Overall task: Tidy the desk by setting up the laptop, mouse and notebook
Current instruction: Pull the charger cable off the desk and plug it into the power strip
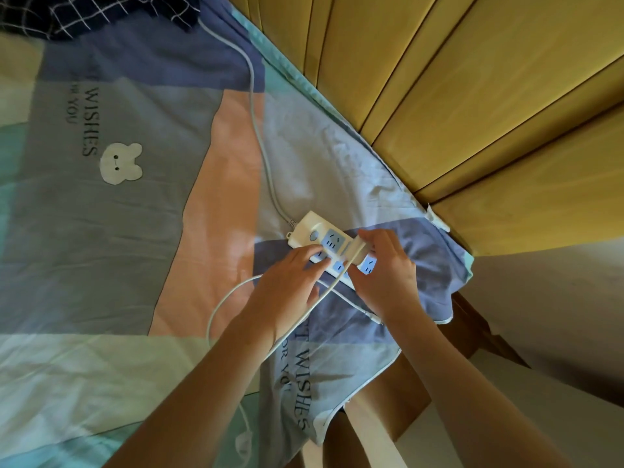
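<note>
While the left hand [290, 282] presses flat on the power strip [329, 246] so it cannot slide on the bed sheet [135, 231], the right hand [385, 271] has its grip closed around a white plug [358, 252], at a socket. No laptop, mouse or notebook is in sight.

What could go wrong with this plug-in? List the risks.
1. The power strip lies on soft, wrinkled bedding near the corner; pushing the white plug could tilt or slide it.
2. The left hand has fingers resting across the outlets.
3. The thin white cable loops under the forearm and could snag.
</note>
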